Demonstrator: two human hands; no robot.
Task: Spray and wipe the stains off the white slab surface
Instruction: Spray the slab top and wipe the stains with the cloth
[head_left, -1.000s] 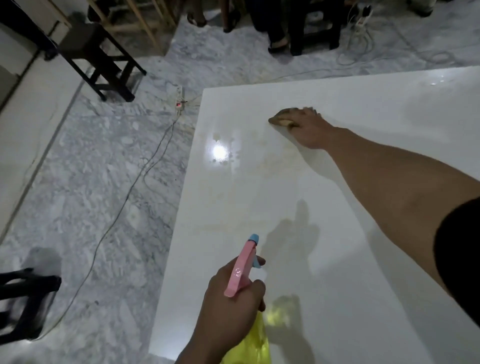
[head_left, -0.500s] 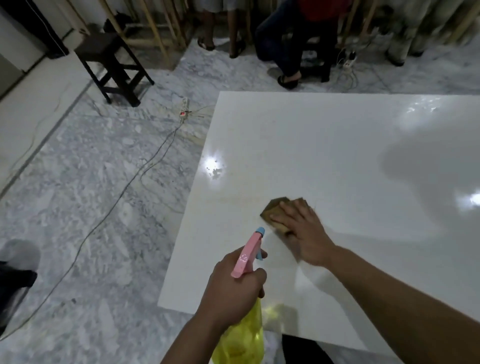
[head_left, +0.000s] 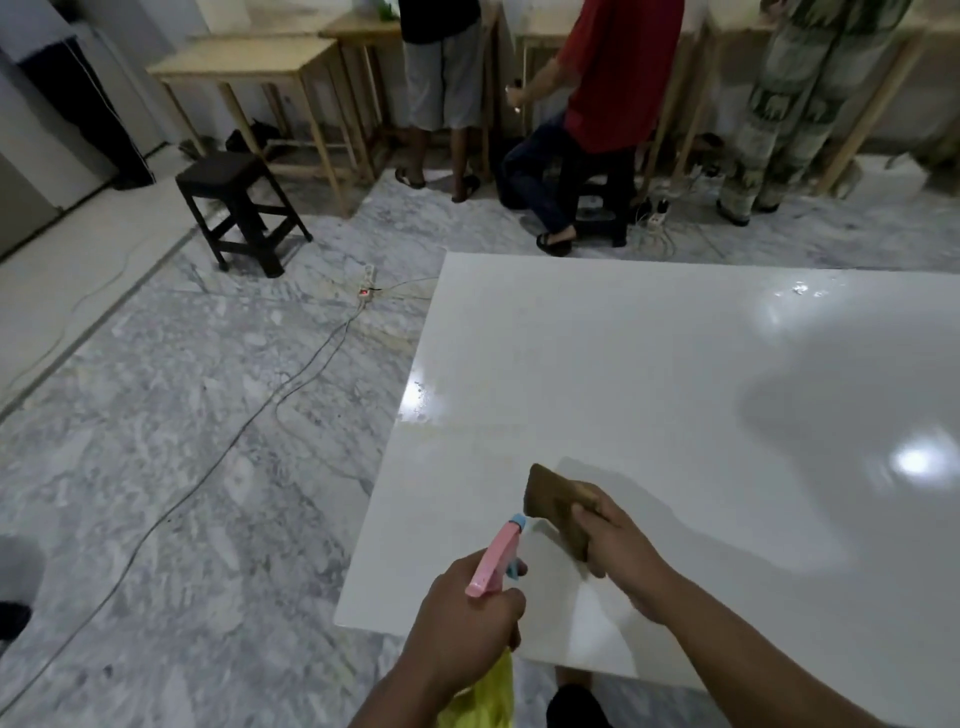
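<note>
Left grip (head_left: 467, 618) clutches spray bottle (head_left: 496, 558); right grip (head_left: 618, 545) pinches brown sponge (head_left: 553, 504) above slab (head_left: 675, 374).

place: indoor workroom — marble floor (head_left: 182, 441) | wooden tables (head_left: 249, 65) | stool (head_left: 236, 208) | power strip (head_left: 366, 283)

White slab (head_left: 649, 374) fills frame right, glossy, faint yellowish streaks lower-left; sits over grey marble floor (head_left: 182, 441).

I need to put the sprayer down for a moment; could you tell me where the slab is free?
The white slab is bare from the sponge to its far and right edges. Only the near-left corner is crowded, by both hands.
</note>
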